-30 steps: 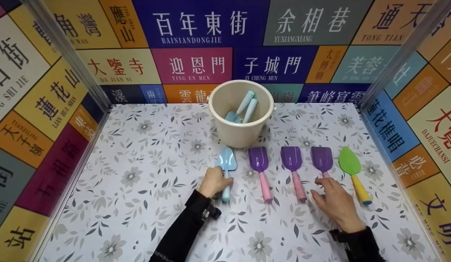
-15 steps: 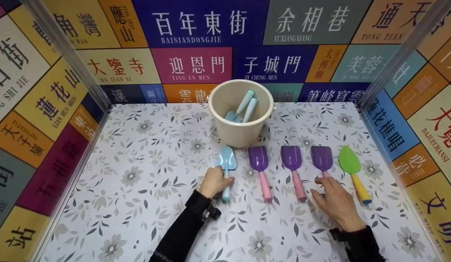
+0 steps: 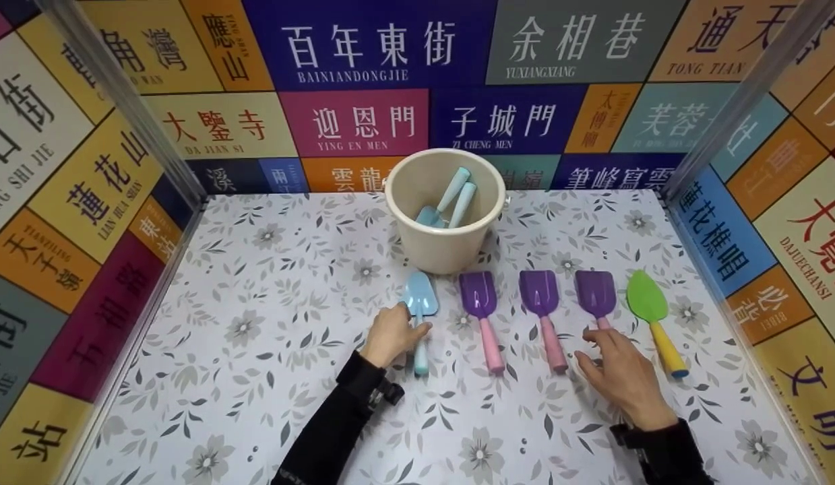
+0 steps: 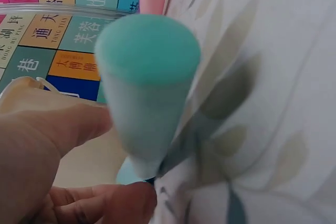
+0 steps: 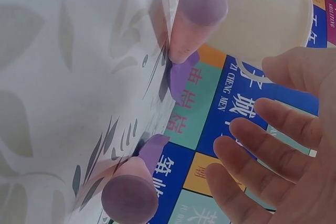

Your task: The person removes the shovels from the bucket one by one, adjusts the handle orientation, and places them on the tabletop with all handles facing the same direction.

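My left hand (image 3: 392, 335) grips the pale handle of a light blue toy shovel (image 3: 419, 295) that lies on the flowered table. In the left wrist view the handle's teal end (image 4: 148, 72) fills the frame, with my thumb and a finger (image 4: 105, 203) either side of it. My right hand (image 3: 623, 374) rests flat with straight, spread fingers over the handle of the rightmost purple shovel (image 3: 596, 292). The right wrist view has those fingers (image 5: 262, 150) apart and holding nothing, beside two pink handle ends (image 5: 195, 22).
A cream bucket (image 3: 444, 250) stands behind the row and holds two more blue shovels (image 3: 457, 195). Two other purple shovels (image 3: 479, 296) (image 3: 540, 294) lie between my hands. A green shovel (image 3: 647, 300) with a yellow handle lies far right. Signboard walls close in three sides.
My left hand has shifted slightly on the blue shovel's handle, which lies almost where it was. The right hand has not moved.
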The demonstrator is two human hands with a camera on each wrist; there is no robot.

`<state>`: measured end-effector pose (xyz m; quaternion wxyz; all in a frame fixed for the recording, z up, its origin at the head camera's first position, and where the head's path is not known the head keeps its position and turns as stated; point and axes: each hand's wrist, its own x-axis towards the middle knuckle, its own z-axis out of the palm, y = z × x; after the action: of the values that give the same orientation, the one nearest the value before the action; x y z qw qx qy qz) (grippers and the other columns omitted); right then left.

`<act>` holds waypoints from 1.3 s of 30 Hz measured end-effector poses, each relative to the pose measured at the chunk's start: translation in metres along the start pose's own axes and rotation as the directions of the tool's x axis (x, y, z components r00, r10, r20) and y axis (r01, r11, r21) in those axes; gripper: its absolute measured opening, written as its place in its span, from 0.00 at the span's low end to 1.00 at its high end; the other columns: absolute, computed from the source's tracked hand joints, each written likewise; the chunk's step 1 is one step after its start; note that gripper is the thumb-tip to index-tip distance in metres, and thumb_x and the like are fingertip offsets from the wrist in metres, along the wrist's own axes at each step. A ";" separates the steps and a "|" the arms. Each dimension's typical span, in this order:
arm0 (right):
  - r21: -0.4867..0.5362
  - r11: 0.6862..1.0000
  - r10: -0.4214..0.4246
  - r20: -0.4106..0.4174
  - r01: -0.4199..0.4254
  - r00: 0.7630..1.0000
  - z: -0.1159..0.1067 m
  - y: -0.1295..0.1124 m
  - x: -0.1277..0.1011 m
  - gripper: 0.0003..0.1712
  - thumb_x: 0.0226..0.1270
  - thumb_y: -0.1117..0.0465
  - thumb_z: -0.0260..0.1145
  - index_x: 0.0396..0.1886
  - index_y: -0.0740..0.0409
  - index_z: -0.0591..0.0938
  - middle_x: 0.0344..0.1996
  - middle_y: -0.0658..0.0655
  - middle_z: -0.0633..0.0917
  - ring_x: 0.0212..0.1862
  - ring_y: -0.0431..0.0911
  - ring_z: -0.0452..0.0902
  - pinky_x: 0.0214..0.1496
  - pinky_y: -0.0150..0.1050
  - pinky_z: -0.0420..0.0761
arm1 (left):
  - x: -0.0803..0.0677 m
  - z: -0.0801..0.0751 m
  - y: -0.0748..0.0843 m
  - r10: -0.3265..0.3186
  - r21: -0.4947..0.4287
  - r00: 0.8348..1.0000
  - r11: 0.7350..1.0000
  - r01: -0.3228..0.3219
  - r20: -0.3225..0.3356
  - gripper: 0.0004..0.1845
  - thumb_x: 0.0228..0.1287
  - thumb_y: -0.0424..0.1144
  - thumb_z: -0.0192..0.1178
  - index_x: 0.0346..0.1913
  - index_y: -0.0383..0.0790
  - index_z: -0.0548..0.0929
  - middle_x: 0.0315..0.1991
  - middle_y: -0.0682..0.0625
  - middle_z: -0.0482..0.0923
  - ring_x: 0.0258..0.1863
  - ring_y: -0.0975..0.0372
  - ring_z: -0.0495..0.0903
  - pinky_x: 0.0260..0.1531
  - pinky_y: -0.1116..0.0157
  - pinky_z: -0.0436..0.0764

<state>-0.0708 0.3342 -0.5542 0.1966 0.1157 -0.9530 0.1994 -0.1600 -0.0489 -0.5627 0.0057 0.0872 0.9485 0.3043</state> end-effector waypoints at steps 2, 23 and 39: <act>0.001 1.000 -0.001 -0.002 0.001 1.000 0.000 0.001 0.000 0.19 0.57 0.65 0.78 0.48 0.65 0.84 0.43 0.66 0.86 0.36 0.57 0.83 0.34 0.56 0.84 | -0.001 -0.006 0.002 0.037 0.006 0.999 0.999 -0.037 -0.025 0.20 0.64 0.47 0.74 0.37 0.32 0.81 0.28 0.39 0.84 0.27 0.46 0.85 0.29 0.52 0.86; -0.002 0.996 -0.087 0.001 0.087 0.996 0.007 -0.006 0.007 0.21 0.56 0.66 0.78 0.48 0.66 0.83 0.42 0.65 0.86 0.43 0.62 0.85 0.38 0.56 0.85 | 0.050 -0.105 0.055 0.369 -0.066 0.887 0.914 -0.401 -0.280 0.24 0.66 0.39 0.71 0.57 0.24 0.79 0.48 0.30 0.84 0.48 0.41 0.85 0.52 0.47 0.86; -0.009 0.970 -0.243 -0.061 0.243 0.968 0.016 -0.015 0.019 0.20 0.51 0.67 0.80 0.43 0.67 0.83 0.37 0.65 0.86 0.42 0.59 0.83 0.55 0.57 0.81 | 0.136 -0.113 0.101 0.159 -0.200 0.984 0.965 -0.172 -0.082 0.35 0.73 0.46 0.65 0.74 0.29 0.70 0.65 0.33 0.78 0.64 0.45 0.79 0.67 0.54 0.77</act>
<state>-0.0885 0.3114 -0.5547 0.2489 0.2251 -0.9253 0.1767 -0.2844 -0.0101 -0.4060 -0.0416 0.1552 0.9010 0.4029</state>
